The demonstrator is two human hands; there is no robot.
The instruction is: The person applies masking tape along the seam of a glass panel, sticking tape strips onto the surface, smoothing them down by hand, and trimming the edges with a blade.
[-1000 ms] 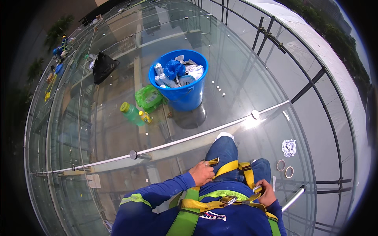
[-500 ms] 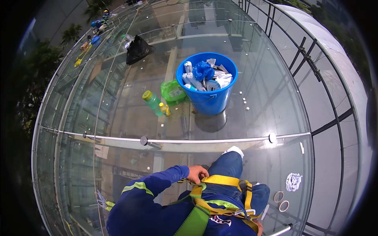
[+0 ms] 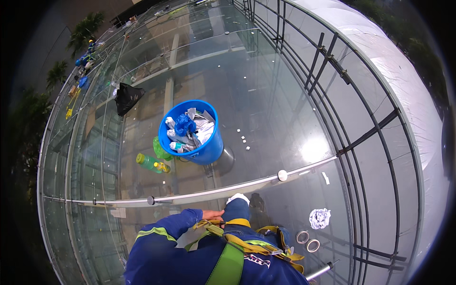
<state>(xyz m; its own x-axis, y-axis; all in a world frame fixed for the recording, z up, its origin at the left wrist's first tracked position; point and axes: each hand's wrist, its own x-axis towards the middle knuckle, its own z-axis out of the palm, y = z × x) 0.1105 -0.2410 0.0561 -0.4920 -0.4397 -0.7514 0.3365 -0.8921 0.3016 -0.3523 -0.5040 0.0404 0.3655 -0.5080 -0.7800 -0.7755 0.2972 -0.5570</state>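
My left hand (image 3: 213, 216) lies against my bent leg (image 3: 236, 209), beside the yellow harness strap (image 3: 237, 222). Its fingers look stretched out along the leg, with nothing visible in them. Part of the hand is tucked beside the leg. The green chest strap (image 3: 227, 266) crosses my dark blue top. My right hand is out of sight beyond my body at the lower edge. Near that side, a metal pole (image 3: 319, 271) with a black end lies low in the picture.
A blue bucket (image 3: 218, 142) full of rubbish stands ahead, with bottles (image 3: 148, 162) and a black bag (image 3: 127, 99) to its left. Two tape rolls (image 3: 313, 245) and crumpled paper (image 3: 319, 218) lie right. A metal seam (image 3: 213, 193) crosses the glass; black railings (image 3: 380, 128) run along the right.
The view has turned right, so the bucket and bottles sit further left and lower. My left hand has come away from the strap onto my leg. My right hand has left view.
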